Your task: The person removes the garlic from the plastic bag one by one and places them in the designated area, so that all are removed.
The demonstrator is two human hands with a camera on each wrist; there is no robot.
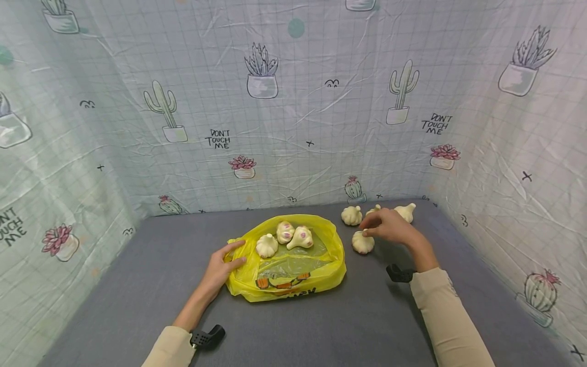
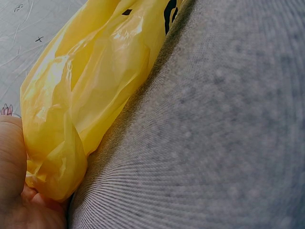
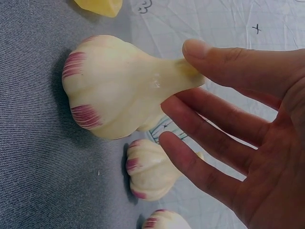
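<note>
A yellow plastic bag (image 1: 331, 280) lies on the grey surface with its mouth spread open; three garlic bulbs (image 1: 267, 246) are in it. My left hand (image 1: 221, 264) grips the bag's left edge, and in the left wrist view the thumb (image 2: 10, 167) lies beside the crumpled plastic. To the right of the bag, my right hand (image 1: 393, 227) pinches the stem of a garlic bulb (image 3: 107, 88) between thumb and fingers. That bulb is cream with purple streaks and stands upright, its base on the surface or very near it.
Behind the right hand stand more garlic bulbs: one at the left (image 1: 351, 216), one partly hidden by the fingers (image 1: 373, 209), and one at the right (image 1: 406, 212). A hanging sheet printed with cacti (image 1: 293, 127) encloses the grey tabletop (image 1: 293, 331) at the back and sides.
</note>
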